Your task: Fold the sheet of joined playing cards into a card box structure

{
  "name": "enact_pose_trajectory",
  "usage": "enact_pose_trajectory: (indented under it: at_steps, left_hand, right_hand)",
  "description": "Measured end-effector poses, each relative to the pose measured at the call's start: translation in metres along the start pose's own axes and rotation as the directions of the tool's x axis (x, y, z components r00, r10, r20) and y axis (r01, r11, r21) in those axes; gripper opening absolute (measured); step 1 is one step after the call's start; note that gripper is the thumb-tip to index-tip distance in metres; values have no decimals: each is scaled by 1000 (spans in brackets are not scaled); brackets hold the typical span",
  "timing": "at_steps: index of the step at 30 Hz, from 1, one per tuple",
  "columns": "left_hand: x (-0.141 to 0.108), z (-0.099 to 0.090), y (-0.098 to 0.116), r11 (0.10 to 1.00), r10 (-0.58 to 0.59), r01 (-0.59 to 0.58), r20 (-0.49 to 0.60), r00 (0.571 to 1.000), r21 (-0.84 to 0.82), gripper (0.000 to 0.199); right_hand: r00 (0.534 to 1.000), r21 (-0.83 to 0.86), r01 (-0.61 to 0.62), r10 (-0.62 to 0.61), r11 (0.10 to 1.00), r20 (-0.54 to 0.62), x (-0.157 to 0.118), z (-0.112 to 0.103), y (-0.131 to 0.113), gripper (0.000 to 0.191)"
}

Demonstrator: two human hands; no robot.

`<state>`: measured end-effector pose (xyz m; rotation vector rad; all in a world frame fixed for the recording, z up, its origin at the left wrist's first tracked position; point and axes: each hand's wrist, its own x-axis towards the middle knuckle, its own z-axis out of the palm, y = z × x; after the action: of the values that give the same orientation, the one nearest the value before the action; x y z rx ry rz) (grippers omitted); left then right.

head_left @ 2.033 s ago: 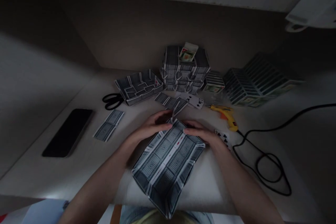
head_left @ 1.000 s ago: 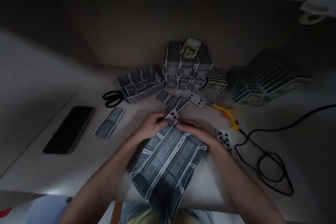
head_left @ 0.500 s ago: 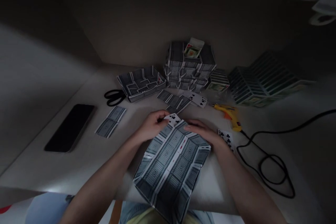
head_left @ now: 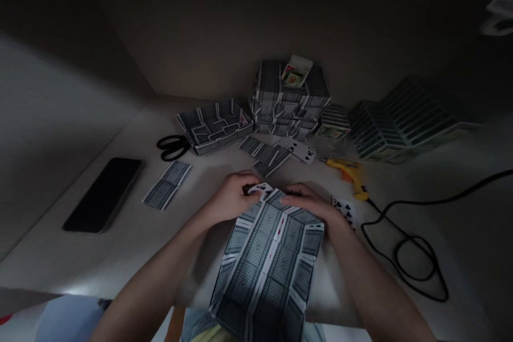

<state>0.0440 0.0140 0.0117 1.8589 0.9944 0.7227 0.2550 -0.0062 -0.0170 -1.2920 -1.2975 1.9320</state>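
One bowed card (head_left: 262,187) sits pinched in left hand (head_left: 236,195) beside tray (head_left: 260,248) end | right hand (head_left: 308,200) pinches tray edge | best: steady tray, flatten card gently

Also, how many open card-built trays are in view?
2: the near tray, at the left hand and right hand; the far tray, by the scissors. The stack at the back may hide others.
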Motion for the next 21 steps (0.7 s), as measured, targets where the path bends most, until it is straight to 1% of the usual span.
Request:
enact_pose_trajectory:
  at_steps: [3,6,8,11,13,15,19,21]
  left_hand:
    - [0,-2,-1,999,-39,40,-16,999,10,8]
    - [0,0,-5,994,-105,105,-30,994,10,6]
    - [0,2,-8,985,-172,171,-23,985,-40,5]
    - [1,5,-10,937,-272,277,53,961,-215,15]
    - [0,5,-9,882,-313,340,135,940,-325,24]
    - [0,5,-6,838,-336,384,189,923,-387,32]
    - [0,4,-1,801,-313,390,239,919,-453,41]
    - [0,4,0,773,-293,399,280,914,-494,48]
  right_hand:
    - [999,-7,-15,15,1000,-46,-1,-1,2,23]
    - [995,-6,-50,49,999,-82,-2,0,2,24]
    - [991,-1,-79,79,997,-104,-2,-1,3,25]
    - [987,31,-100,103,994,-124,-1,-2,5,27]
    - [985,64,-97,105,993,-138,0,-2,6,28]
    - [986,100,-84,98,991,-134,0,0,4,29]
    - [994,172,-69,82,983,-70,-1,7,-2,29]
    - [995,179,-70,83,981,-62,-3,10,-5,29]
